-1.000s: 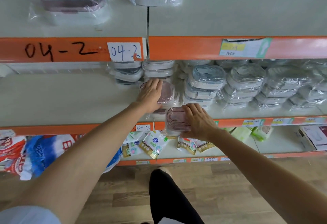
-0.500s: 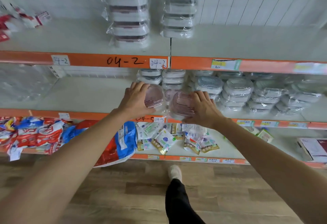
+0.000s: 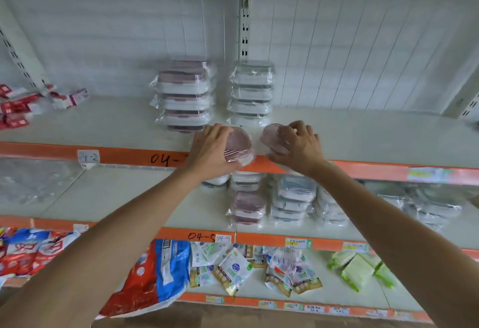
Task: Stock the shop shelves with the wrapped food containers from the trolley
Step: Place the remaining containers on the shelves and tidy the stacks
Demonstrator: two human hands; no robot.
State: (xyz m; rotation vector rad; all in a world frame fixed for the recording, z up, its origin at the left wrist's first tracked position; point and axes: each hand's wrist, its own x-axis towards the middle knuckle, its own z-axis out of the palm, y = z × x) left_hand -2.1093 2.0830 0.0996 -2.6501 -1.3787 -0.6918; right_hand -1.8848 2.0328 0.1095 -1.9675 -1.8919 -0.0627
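Each hand has a tub: left hand (image 3: 210,149) curls fingers over the top of the left tub (image 3: 238,150), right hand (image 3: 298,146) curls over the right tub (image 3: 273,140), both at the front edge of the top shelf (image 3: 363,133), just in front of two stacks (image 3: 185,94). Prob. light, stiff plastic w/ slick film wrap that could slide, so best gripped across lid & sides, not by loose film. Tubs look small, rounded, clear base w/ pinkish ribbed lid, wrap shiny; blur hides detail.
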